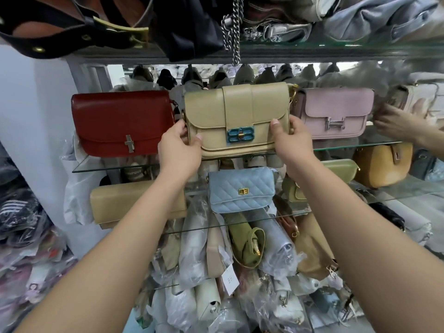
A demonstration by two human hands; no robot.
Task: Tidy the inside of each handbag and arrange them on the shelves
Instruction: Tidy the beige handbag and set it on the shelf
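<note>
both arms are reaching up to the middle glass shelf (96, 168). the left hand (179, 146) is gripping the beige handbag (236, 109) at its lower left corner — thumb lying on the front, fingers curling behind. the right hand (292, 140) is gripping the lower right corner the same way, thumb on the flap. the bag is standing upright, flap closed, its blue clasp (240, 135) facing outward. it is sitting between the red handbag (122, 122) on its left and the pink handbag (336, 111) on its right, close to both; whether its base is resting on the glass or hanging just over it, i cannot tell. one shelf down, a pale blue quilted bag (241, 189) is standing directly beneath, with a long tan bag (137, 203) to its left and a mustard bag (382, 164) off to the right. a third hand (394, 123) — not the wearer's — is showing at the right edge, near the pink handbag. plastic-wrapped bags (192, 248) are crowding the lowest levels.
</note>
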